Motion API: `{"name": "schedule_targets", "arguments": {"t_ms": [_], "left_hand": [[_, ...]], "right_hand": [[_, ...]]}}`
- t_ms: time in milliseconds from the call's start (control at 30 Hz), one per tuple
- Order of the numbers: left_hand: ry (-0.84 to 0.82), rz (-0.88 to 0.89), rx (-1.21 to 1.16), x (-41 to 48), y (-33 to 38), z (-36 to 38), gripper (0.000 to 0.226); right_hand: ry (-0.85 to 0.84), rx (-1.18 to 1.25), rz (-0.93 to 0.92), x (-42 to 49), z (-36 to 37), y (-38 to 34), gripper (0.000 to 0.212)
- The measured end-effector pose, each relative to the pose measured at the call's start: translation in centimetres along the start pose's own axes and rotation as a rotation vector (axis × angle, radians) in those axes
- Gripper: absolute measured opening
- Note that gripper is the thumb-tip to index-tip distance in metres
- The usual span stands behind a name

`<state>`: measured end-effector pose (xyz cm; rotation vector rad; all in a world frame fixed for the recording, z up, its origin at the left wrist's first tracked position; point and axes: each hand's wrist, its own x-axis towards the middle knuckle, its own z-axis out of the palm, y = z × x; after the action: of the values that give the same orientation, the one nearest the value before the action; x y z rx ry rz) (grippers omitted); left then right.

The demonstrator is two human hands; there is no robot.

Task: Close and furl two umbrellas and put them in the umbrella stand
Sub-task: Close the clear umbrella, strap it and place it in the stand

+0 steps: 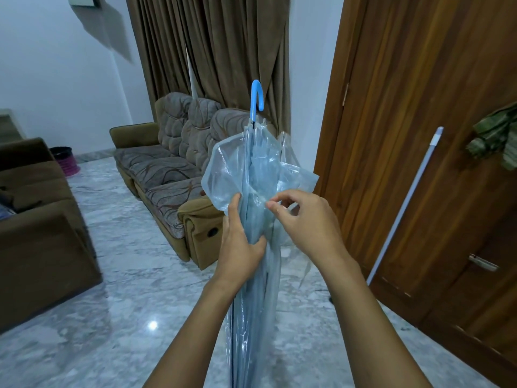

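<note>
One clear pale-blue plastic umbrella (251,169) with one blue hooked handle (256,96). Two hands: one left hand (240,245), one right hand (305,219). One brown fabric sofa (156,169) with three patterned back cushions (200,121). One brown armchair (42,233). One round black bin with a pink base (65,161). One long white pole (405,203). One green patterned cloth (495,135). One brown pleated curtain (212,51).

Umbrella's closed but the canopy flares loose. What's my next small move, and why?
Probably wind the loose canopy flaps around the ribs with the right hand, which pinches one fold: the left hand grips the umbrella at its gathered middle, yet the flaps billow near the blue handle.
</note>
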<state>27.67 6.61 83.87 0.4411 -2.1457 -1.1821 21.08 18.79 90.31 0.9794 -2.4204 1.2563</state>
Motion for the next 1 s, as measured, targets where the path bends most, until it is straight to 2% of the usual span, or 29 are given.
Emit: {"name": "schedule_targets", "arguments": {"t_ms": [67,133,167,233,300,367,467,600,700,767,1000], "left_hand": [[0.001,0.002,-0.008,0.0,-0.1,0.0,0.094],[-0.004,-0.008,-0.026,0.0,-0.2,0.1,0.095],[-0.008,-0.015,-0.035,0.0,-0.2,0.1,0.096],[-0.005,-0.018,-0.048,0.0,-0.1,0.0,0.097],[-0.002,-0.018,-0.047,-0.1,0.0,0.0,0.096],[-0.005,0.000,-0.037,-0.2,0.0,0.0,0.095],[-0.021,0.010,-0.033,-0.2,-0.1,0.0,0.095],[-0.006,-0.001,-0.035,-0.2,-0.2,-0.1,0.094],[0.000,-0.007,-0.044,-0.2,-0.3,0.0,0.094],[0.006,-0.004,-0.045,-0.2,-0.2,0.0,0.094],[0.015,-0.005,-0.037,0.2,-0.2,0.0,0.096]], "right_hand": [[0.098,-0.122,-0.168,-0.2,0.3,0.3,0.002],[0.183,-0.192,-0.339,-0.5,0.8,0.7,0.011],[0.172,-0.137,-0.369,-0.6,1.1,0.9,0.012],[0.093,0.101,-0.264,-0.8,1.2,0.8,0.012],[0.069,0.283,-0.053,-0.8,1.4,0.7,0.016],[0.005,0.227,0.079,-0.4,1.4,0.9,0.023],[-0.124,0.103,0.105,-0.4,1.6,1.1,0.027],[-0.045,0.091,0.098,-0.4,0.9,1.1,0.022],[-0.007,0.136,0.152,-0.4,0.6,0.9,0.039],[-0.048,0.161,0.229,-0.4,0.5,0.7,0.048],[-0.246,0.271,0.257,-0.7,1.2,0.5,0.037]]}}
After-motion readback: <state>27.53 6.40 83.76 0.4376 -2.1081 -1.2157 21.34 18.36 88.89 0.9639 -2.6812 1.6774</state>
